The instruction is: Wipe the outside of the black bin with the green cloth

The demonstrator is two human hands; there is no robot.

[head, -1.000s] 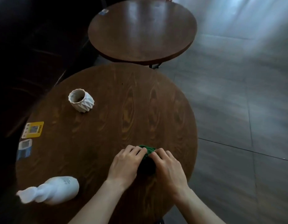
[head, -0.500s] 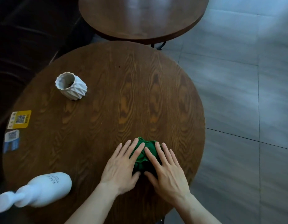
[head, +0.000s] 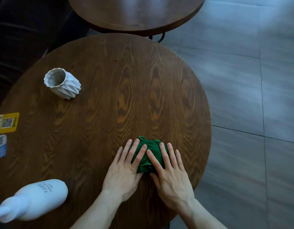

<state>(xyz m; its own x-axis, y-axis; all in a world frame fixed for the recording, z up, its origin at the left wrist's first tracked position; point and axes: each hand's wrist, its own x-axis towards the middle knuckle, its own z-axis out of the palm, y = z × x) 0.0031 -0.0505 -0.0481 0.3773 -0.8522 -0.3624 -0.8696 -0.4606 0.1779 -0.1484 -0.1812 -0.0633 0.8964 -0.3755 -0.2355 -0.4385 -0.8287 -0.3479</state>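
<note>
A crumpled green cloth [head: 149, 146] lies on the round wooden table [head: 126, 83], near its front right edge. My left hand [head: 124, 172] rests flat on the cloth's left side, fingers spread. On the cloth's right side my right hand [head: 172, 176] also lies flat with its fingers apart. Both thumbs meet at the cloth's near edge. Neither hand closes around the cloth. No black bin is in view.
A white faceted cup [head: 63, 85] stands at the table's left. A white spray bottle [head: 37, 199] lies on its side at the front left. Two QR stickers [head: 8, 123] sit at the left edge. A second round table [head: 134, 12] stands behind; grey tiled floor [head: 250, 96] at right.
My fingers have gone from curled over the cloth to flat and spread on it. The view has tilted down and closer to the table.
</note>
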